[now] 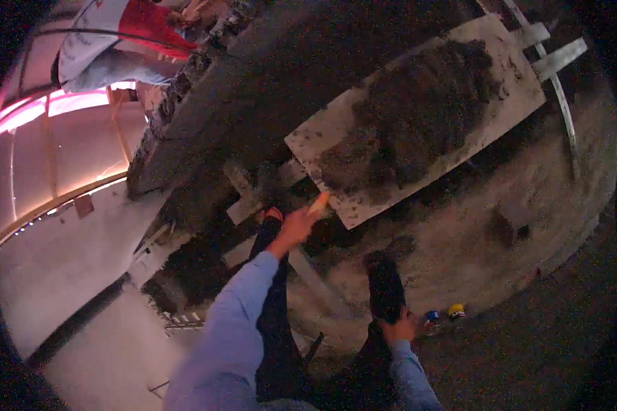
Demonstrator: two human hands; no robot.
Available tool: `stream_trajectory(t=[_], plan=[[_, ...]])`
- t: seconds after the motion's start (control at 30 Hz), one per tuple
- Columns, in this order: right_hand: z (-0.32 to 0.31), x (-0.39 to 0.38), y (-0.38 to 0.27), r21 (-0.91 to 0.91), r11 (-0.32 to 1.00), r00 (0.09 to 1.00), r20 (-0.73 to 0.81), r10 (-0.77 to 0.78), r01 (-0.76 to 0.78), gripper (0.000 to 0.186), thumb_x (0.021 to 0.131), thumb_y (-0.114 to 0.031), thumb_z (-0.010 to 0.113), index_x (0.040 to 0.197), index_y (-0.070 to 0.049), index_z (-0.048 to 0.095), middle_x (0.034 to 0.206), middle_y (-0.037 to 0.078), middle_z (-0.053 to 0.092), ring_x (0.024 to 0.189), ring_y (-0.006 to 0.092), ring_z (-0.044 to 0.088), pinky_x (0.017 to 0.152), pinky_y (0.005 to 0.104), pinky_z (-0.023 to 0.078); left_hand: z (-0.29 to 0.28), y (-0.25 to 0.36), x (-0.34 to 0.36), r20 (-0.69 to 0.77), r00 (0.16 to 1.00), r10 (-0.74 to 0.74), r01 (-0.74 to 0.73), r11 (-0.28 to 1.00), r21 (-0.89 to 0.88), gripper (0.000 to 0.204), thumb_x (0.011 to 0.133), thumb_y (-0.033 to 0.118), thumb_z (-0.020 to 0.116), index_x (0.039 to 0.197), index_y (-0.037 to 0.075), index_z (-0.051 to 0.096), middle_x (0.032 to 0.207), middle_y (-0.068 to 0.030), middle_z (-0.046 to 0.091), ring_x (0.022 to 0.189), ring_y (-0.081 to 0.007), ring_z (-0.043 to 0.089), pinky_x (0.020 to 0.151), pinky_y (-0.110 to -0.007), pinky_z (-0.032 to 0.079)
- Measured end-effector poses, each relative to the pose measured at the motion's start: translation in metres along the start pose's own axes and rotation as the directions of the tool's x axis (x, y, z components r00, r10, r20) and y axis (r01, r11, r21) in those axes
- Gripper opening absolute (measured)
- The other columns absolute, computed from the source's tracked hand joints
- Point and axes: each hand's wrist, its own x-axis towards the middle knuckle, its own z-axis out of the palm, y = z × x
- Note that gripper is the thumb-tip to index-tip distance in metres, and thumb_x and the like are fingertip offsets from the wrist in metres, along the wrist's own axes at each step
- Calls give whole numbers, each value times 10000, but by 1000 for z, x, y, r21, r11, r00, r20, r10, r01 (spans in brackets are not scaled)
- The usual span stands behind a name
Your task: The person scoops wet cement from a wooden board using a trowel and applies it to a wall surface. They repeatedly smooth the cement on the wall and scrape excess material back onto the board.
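My left hand (295, 226) grips a short orange-tan handle (321, 204) at the near left corner of a pale rectangular board (469, 137). A thick layer of dark, rough material (418, 109) covers much of the board. Pale wooden pieces (555, 58) stick out beyond its far end, and others (243, 209) lie by the near end. My right hand (397, 329) is low on the right against my dark-clad leg (384, 288); whether its fingers hold anything is unclear.
A person (116, 48) in grey and red is at upper left, beyond a rough ledge (154, 130). A translucent panel wall (62, 157) and pale floor (75, 260) lie left. A small blue item (432, 316) and a yellow one (457, 310) lie on the dusty ground (500, 260).
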Motion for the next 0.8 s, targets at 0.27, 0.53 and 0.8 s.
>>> stream_trajectory(t=[0.27, 0.53, 0.8], plan=[[41, 1, -56, -77, 997, 999, 29, 31, -29, 1010, 721, -539, 766, 1495, -87, 300, 1479, 238, 400, 1340, 400, 423, 1099, 460, 385, -191, -2, -26, 71, 984, -162, 162, 987, 2, 479, 947, 466, 587, 1081, 8, 624, 782, -102, 653, 684, -245, 635, 635, -389, 495], [62, 2, -147, -53, 992, 991, 53, 121, -119, 903, 739, -525, 745, 1455, -107, 388, 1456, 210, 437, 1313, 396, 452, 1091, 469, 397, -413, -26, -21, -59, 997, -50, 51, 999, 8, 391, 956, 412, 596, 1026, 28, 608, 708, -74, 592, 604, -178, 578, 583, -365, 470], [149, -32, -168, -135, 984, 912, -377, -160, 117, 899, 674, -427, 816, 1413, -87, 432, 1330, 222, 557, 1183, 419, 562, 1022, 466, 463, -583, -51, 9, -106, 994, -16, 28, 993, 118, 336, 956, 348, 608, 1036, 22, 607, 637, -53, 535, 496, -140, 493, 465, -344, 394]])
